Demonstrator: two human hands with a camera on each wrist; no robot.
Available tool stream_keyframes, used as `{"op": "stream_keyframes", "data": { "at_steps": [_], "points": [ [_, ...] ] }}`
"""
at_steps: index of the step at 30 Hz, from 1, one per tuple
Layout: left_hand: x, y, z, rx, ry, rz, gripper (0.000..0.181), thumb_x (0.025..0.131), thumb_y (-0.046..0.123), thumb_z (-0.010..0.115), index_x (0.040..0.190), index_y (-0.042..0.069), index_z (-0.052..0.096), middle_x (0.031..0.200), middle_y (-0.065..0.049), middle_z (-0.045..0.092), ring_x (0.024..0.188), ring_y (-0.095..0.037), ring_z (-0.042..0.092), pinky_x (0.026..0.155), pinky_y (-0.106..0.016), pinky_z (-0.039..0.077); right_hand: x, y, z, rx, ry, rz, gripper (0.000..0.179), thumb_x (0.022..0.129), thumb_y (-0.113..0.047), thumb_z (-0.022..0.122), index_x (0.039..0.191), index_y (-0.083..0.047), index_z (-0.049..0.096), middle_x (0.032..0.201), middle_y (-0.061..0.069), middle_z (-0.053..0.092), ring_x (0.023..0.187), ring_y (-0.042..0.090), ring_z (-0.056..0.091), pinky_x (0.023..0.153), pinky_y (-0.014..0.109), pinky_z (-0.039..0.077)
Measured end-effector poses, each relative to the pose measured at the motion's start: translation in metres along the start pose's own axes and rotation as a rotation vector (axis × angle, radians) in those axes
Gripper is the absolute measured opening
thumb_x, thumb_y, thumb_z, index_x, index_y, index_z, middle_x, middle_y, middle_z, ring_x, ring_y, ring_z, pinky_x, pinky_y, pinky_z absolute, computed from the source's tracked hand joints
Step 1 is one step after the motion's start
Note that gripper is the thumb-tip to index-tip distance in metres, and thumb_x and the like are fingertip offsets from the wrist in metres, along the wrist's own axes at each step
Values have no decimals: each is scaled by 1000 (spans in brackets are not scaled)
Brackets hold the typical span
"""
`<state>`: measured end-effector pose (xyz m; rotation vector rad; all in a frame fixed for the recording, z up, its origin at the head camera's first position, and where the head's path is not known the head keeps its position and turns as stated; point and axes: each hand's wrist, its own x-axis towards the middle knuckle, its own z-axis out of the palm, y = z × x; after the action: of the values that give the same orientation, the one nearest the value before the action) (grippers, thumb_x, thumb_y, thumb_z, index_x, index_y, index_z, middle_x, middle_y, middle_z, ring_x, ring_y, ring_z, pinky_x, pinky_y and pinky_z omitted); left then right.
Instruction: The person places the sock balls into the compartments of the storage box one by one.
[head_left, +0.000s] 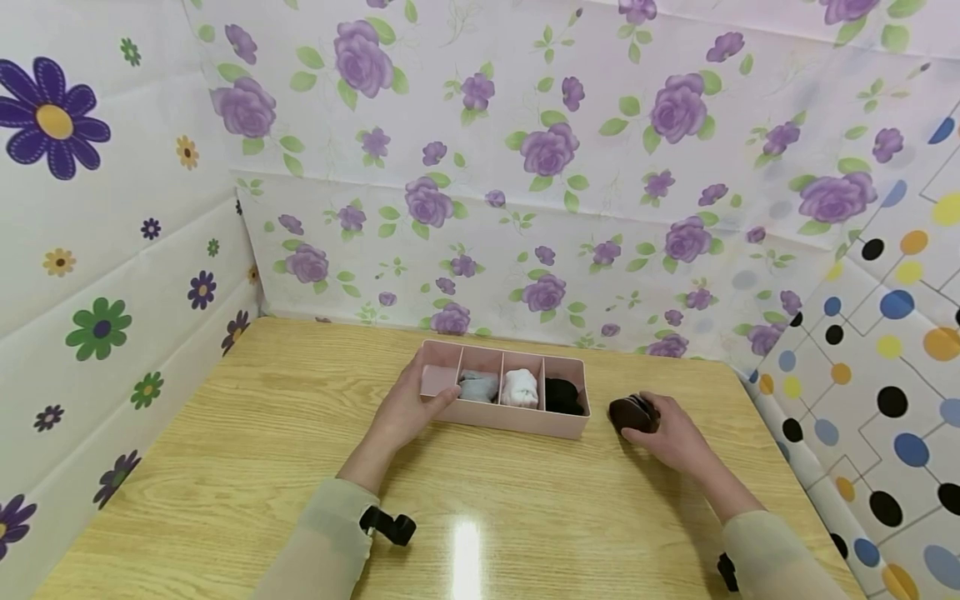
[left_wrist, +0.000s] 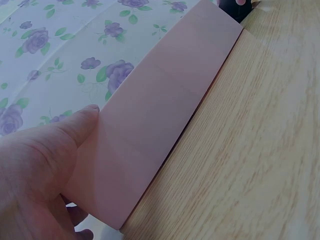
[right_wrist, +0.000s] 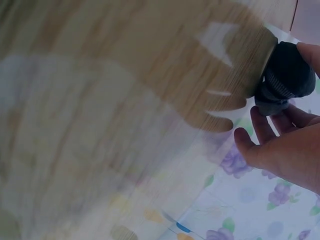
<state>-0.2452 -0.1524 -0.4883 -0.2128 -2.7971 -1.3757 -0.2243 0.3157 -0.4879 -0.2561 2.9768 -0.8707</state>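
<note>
A pink divided box [head_left: 517, 419] stands on the table with its compartments in a row. My left hand [head_left: 401, 410] grips its left end, the thumb over the front rim and the other fingers around the end wall. The leftmost compartment holds nothing; a grey rolled sock [head_left: 478, 386], a white one [head_left: 520, 388] and a black one [head_left: 562, 397] fill the others. To the right of the box, my right hand [head_left: 678, 435] holds a dark rolled sock [head_left: 632, 414] between thumb and fingers. Pale stripes cross this sock [right_wrist: 289, 72], low over the tabletop in the right wrist view.
The wood-grain table [head_left: 300, 467] reaches back to a wall of floral cloth [head_left: 487, 250]. Flower-printed cloth [head_left: 150, 317] hangs on the left, dotted cloth [head_left: 892, 358] on the right. Black wrist mounts [head_left: 388, 526] sit at the sleeves.
</note>
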Motion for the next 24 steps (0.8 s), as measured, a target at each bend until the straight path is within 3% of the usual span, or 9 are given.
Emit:
{"op": "stream_keyframes", "data": {
  "at_steps": [6, 18, 24],
  "points": [
    [0, 0, 0, 7, -2, -5, 113, 104, 59, 72, 179, 14, 1, 182, -19, 17, 163, -45, 27, 131, -64, 25, 1, 1, -1, 14, -22, 25, 93, 102, -41, 83, 162, 14, 38, 156, 43, 45, 139, 60, 49, 108, 73, 48],
    [0, 0, 0, 10, 2, -3, 112, 104, 58, 72, 179, 13, 2, 182, -20, 17, 163, -45, 26, 131, -64, 24, 5, -5, -2, 24, -47, 55, 86, 104, -34, 79, 163, 13, 38, 155, 42, 49, 132, 57, 58, 101, 68, 55],
    [0, 2, 0, 7, 1, -3, 112, 105, 56, 73, 179, 12, 2, 182, -20, 17, 163, -46, 27, 131, -64, 25, 3, -9, -3, 57, -21, 55, 84, 105, -35, 78, 164, 10, 38, 155, 40, 51, 133, 56, 58, 103, 67, 54]
  ]
}}
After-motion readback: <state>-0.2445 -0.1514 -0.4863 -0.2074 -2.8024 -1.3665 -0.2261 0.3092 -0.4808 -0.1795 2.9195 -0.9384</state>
